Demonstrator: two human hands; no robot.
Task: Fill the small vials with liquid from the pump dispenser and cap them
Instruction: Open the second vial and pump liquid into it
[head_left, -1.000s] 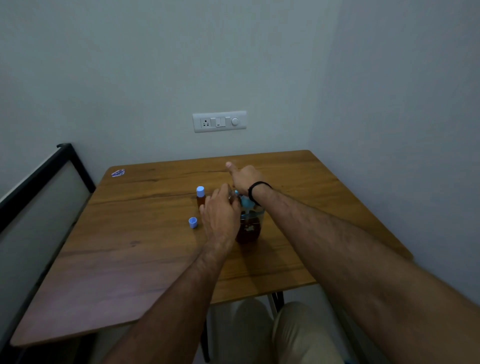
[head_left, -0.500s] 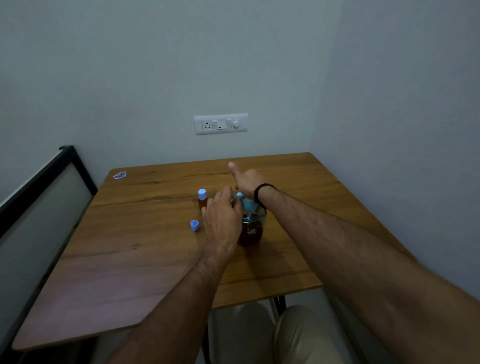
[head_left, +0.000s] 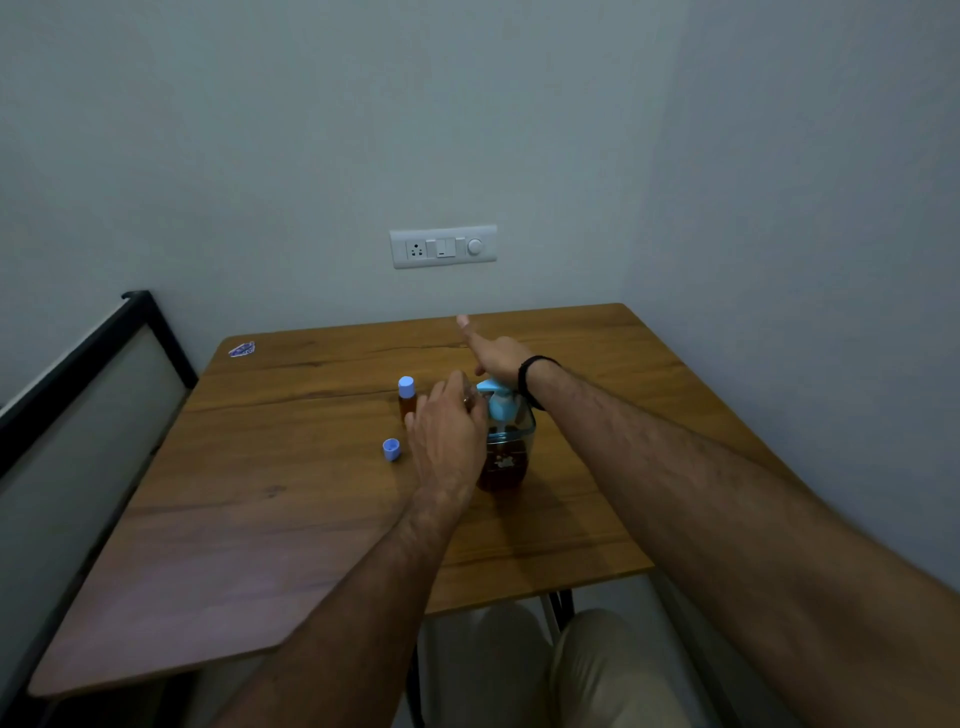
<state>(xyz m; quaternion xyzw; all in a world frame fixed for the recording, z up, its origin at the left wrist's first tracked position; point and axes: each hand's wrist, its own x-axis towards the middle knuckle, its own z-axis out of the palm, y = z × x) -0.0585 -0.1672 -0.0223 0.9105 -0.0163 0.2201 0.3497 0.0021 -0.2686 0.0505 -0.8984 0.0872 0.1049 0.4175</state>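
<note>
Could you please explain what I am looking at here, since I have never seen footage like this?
There is no machine: a person wears a camera on the head, looking down at their own arms. On the brown wooden table stands a clear pump dispenser of dark liquid with a light blue pump. The right hand, fingers straight, presses the pump head. The left hand holds a small clear vial at the spout. Beside it stand a capped amber vial and a loose blue cap.

Left hand (head_left: 447, 431) curled, grip hidden; right hand (head_left: 496, 356) flat, fingers straight.
</note>
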